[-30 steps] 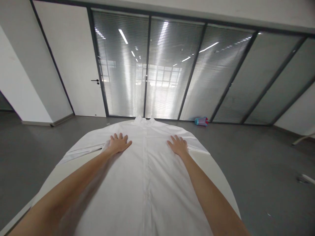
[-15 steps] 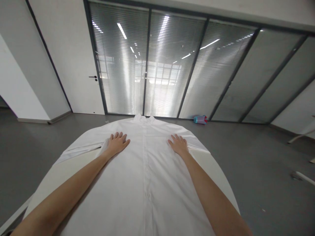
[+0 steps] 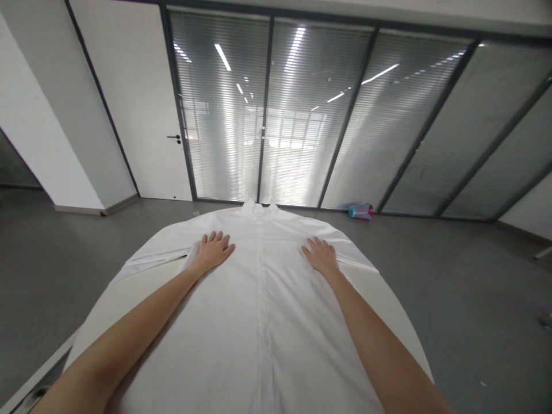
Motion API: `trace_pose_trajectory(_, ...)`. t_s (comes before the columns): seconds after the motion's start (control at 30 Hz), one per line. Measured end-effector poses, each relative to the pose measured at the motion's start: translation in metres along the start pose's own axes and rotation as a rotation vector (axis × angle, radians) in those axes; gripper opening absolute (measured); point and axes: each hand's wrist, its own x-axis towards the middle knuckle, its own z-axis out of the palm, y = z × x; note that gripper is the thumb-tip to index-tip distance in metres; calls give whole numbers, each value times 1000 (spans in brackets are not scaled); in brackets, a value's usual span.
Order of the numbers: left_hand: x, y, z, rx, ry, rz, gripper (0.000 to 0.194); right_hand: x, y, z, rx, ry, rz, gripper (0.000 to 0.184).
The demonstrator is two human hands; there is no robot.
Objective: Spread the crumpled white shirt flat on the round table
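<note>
A white button-up shirt [image 3: 263, 299] lies flat and face up on a white table [image 3: 388, 310], collar at the far end. My left hand [image 3: 214, 250] rests flat on the shirt's chest left of the button placket, fingers stretched out. My right hand [image 3: 321, 253] lies flat on the chest to the right of the placket, fingers spread. Neither hand holds anything. The left sleeve [image 3: 150, 259] extends out across the table.
Beyond the table is grey floor and a glass wall with blinds [image 3: 302, 115]. A white door [image 3: 142, 115] stands at the back left. A blue and pink bottle [image 3: 361, 211] lies on the floor by the glass.
Both hands stay flat on the shirt's chest in nearly the same spots. The view has shifted slightly to the left.
</note>
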Motion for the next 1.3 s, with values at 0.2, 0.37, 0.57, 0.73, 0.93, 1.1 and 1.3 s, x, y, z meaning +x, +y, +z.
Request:
trace_pose_trajectory(0.2, 0, -1, 2, -11, 26, 15, 43, 0, 0, -1, 1, -2, 0, 59)
trace_pose_trajectory(0.37, 0, -1, 1, -21, 21, 9, 42, 0, 0, 0, 11, 9, 5, 59)
trace_pose_trajectory(0.57, 0, -1, 1, -31, 6, 1, 43, -1, 0, -1, 14, 19, 1, 59)
trace_pose_trajectory(0.73, 1, -1, 1, -31, 19, 13, 42, -1, 0, 0, 13, 44, -8, 58)
trace_pose_trajectory(0.93, 2, -3, 6, -45, 22, 20, 43, -2, 0, 0, 34, 32, 2, 57)
trace_pose_trajectory(1.1, 3, -4, 7, -40, -8, 6, 45, -3, 0, -3, 38, 27, 1, 57)
trace_pose_trajectory(1.3, 2, -2, 4, -26, -7, 3, 44, -3, 0, -3, 43, 16, 2, 57)
